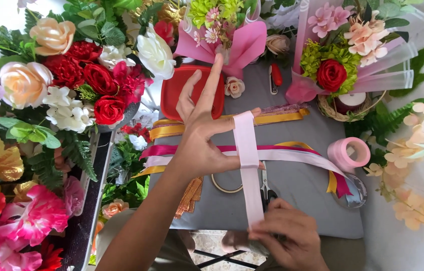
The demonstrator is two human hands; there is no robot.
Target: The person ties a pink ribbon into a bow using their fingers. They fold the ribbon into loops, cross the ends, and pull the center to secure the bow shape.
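At the left stands a mass of artificial flowers [71,75]. The left hand [202,135], fingers spread wide, has a pale pink ribbon [247,165] looped once over it above the grey surface [292,190], so the wrapping looks barely begun. The right hand [287,236] pinches the ribbon's lower end, with the red lidded box [172,90] shut and the wicker basket [330,111] holding a rose arrangement.
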